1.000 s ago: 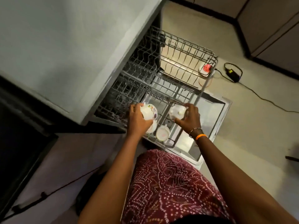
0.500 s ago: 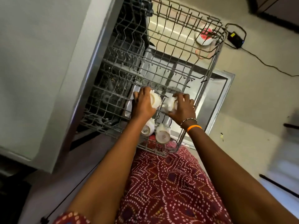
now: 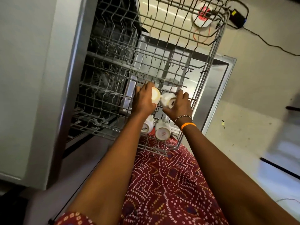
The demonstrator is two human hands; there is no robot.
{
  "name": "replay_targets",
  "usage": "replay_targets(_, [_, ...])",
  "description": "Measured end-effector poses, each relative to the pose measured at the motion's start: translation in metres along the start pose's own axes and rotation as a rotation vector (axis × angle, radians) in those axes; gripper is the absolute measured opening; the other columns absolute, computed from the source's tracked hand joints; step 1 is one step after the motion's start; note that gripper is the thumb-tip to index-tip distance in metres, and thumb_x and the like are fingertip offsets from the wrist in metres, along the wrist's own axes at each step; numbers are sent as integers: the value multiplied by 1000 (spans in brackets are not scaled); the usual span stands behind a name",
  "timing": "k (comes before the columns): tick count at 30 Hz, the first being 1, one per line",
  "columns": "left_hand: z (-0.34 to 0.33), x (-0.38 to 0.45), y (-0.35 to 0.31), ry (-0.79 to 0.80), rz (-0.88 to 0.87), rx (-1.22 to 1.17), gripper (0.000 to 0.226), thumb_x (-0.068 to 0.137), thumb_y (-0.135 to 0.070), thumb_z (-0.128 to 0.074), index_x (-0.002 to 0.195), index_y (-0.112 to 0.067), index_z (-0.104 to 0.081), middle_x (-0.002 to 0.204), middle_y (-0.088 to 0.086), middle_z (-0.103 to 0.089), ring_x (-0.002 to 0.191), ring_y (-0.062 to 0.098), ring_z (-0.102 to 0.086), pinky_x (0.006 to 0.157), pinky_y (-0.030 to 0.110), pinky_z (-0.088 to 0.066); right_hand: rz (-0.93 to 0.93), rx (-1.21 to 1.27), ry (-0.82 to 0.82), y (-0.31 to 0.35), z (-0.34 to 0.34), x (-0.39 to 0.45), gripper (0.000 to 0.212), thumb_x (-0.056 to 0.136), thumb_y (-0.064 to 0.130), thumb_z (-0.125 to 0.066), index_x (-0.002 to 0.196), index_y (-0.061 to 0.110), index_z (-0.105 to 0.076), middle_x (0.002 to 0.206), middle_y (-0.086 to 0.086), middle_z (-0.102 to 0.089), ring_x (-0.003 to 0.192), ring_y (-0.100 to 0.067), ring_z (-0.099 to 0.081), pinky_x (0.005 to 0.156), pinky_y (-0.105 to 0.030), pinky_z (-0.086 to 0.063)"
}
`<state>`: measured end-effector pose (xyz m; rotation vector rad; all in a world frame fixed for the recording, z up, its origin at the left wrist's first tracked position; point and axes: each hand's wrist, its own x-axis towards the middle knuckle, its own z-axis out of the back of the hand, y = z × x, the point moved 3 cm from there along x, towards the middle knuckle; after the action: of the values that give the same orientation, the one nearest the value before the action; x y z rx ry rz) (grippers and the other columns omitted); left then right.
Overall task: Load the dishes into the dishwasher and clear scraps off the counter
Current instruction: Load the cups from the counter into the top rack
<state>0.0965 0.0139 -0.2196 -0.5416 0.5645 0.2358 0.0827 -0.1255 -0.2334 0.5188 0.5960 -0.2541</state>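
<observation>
The dishwasher's wire upper rack is pulled out over the open door. My left hand grips a white cup turned on its side over the rack's near part. Beside it, my right hand holds a second white cup with its base toward me; the two cups touch. Nearer to me, two more white cups sit upside down in the rack's front row.
The grey counter runs down the left, above the dishwasher's dark interior. On the floor beyond the rack lie a white and red power strip and a black adapter with its cable. My patterned red garment fills the bottom.
The view has closed in on the rack. Both hands have lowered their cups toward the rack wires and turned them over, and the two cups have come together.
</observation>
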Motion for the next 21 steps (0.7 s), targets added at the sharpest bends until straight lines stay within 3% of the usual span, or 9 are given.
replay_targets(4, [6, 0, 3, 29, 1, -62, 64, 65, 0, -74, 118, -19, -44, 124, 4, -53, 122, 27, -38, 87, 43, -47, -155, 27, 64, 2, 5, 6, 78, 71, 52, -70, 122, 3, -36, 116, -19, -56, 103, -38, -58, 78, -39, -47])
replay_targets(13, [4, -2, -5, 42, -71, -25, 66, 67, 13, -61, 119, -25, -44, 129, 0, -48, 123, 23, -37, 78, 37, -44, -284, 16, 104, 5, 9, 13, 76, 74, 57, -67, 119, 1, -44, 119, -18, -59, 111, -36, -56, 83, -38, -47])
replay_targets(17, [-4, 6, 4, 38, -112, 3, 63, 71, 8, -64, 126, -19, -47, 134, 2, -48, 125, 25, -39, 92, 38, -43, -311, 33, 133, 6, 7, 19, 73, 77, 56, -63, 120, -1, -45, 121, -17, -58, 112, -34, -55, 84, -36, -46])
replay_targets(21, [-11, 6, 12, 21, -192, 5, 62, 72, 12, -61, 127, -13, -51, 134, 5, -47, 122, 28, -43, 96, 37, -43, -307, 29, 163, 5, 7, 22, 74, 79, 57, -60, 121, -1, -44, 121, -17, -57, 113, -33, -55, 85, -36, -46])
